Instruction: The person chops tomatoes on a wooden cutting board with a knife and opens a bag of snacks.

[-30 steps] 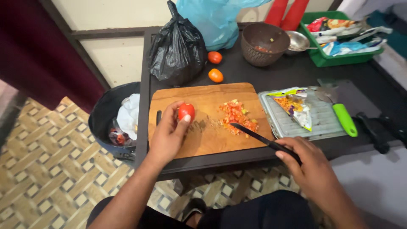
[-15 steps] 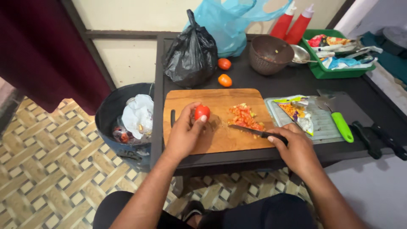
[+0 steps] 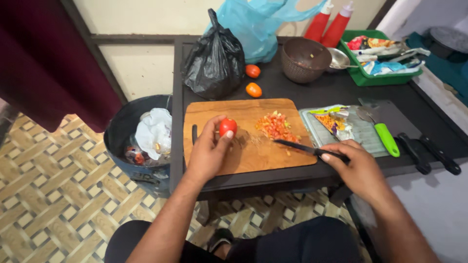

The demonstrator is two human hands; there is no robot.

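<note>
My left hand [image 3: 208, 152] holds a small red tomato [image 3: 227, 127] between thumb and fingers, just above the left part of a wooden cutting board [image 3: 243, 156]. My right hand [image 3: 356, 168] grips the handle of a black knife [image 3: 302, 147]; its blade lies low over the board's right side, pointing left. A pile of chopped tomato [image 3: 276, 126] sits on the board behind the blade.
Two whole tomatoes [image 3: 253, 81] lie behind the board beside a tied black bag [image 3: 213, 61]. A brown bowl [image 3: 306, 59], green tray [image 3: 363, 78], green-handled tool [image 3: 385, 136], snack packet [image 3: 334, 122] and two black knives [image 3: 429, 153] are at the right. A bin [image 3: 139, 141] stands left of the table.
The view has shifted right and closer. My right hand has brought the knife from off the board's right corner onto the board. My left hand keeps holding the tomato.
</note>
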